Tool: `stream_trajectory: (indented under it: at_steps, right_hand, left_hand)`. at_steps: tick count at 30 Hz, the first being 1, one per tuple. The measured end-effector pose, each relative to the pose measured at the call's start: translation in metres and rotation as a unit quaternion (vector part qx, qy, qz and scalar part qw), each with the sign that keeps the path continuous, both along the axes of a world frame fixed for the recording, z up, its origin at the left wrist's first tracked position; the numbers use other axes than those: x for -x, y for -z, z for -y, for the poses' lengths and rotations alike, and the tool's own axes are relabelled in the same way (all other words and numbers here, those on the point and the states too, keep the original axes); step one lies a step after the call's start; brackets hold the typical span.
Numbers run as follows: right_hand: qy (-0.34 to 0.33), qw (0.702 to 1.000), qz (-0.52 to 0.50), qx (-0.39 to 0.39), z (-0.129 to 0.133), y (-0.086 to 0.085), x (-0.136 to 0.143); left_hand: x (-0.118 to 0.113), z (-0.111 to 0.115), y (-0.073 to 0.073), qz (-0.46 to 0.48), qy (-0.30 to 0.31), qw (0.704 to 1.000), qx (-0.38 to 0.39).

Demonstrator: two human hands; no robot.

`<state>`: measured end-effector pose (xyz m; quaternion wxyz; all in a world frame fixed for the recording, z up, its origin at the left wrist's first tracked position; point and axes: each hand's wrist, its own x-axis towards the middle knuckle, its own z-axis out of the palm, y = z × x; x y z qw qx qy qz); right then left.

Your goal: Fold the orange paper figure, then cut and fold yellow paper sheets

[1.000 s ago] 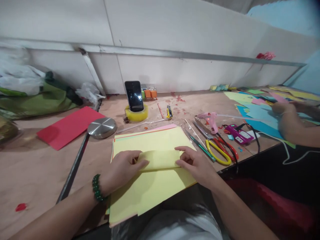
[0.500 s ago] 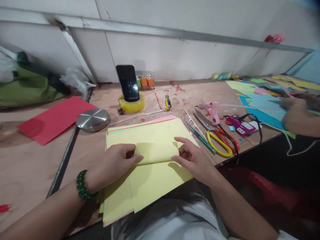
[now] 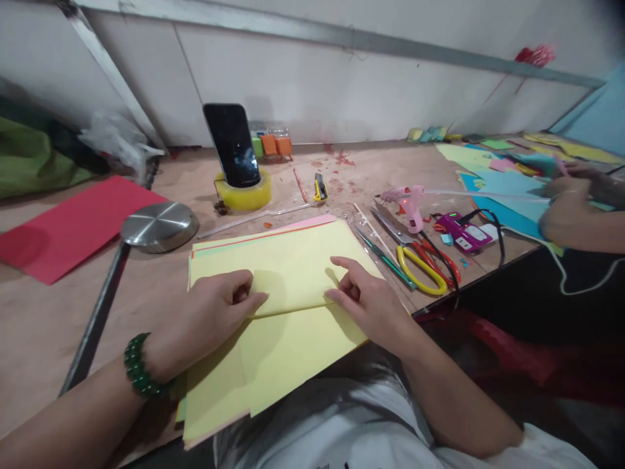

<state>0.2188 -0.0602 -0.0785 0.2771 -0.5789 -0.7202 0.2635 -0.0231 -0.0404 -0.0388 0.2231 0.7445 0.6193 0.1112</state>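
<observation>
A sheet of yellow paper [image 3: 288,368] lies on a stack of coloured paper [image 3: 273,253] at the table's front edge, its far part turned over toward me in a fold. My left hand [image 3: 219,303], below a green bead bracelet, pinches the left end of the fold between thumb and curled fingers. At the right end, the thumb and bent fingers of my right hand [image 3: 366,299] close on the same fold, with the index finger lifted a little. The fingertips partly hide the paper's edges.
Right of the stack lie scissors [image 3: 424,277], a green pen-like tool [image 3: 383,257], a pink glue gun [image 3: 414,207] and a purple power adapter [image 3: 463,231]. A phone [image 3: 233,146] leans in a tape roll [image 3: 244,192]. A co-worker's hand [image 3: 569,212] is at far right.
My view has shifted, so the table things sit further left and higher. Both hands keep their grip on the fold; its upper edge shows less clearly now.
</observation>
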Motion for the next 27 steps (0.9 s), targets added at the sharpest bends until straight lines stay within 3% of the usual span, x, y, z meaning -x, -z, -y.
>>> stream_trajectory:
  at_steps: [17, 27]
  right_hand:
    - [0.003, 0.998, -0.069, -0.011, 0.003, 0.004, -0.002]
    - [0.017, 0.999, -0.034, -0.028, 0.003, 0.005, 0.000]
  left_hand:
    - [0.007, -0.004, 0.002, 0.030, 0.000, 1.000, 0.008]
    - [0.016, -0.005, 0.004, 0.059, 0.028, 0.986, 0.151]
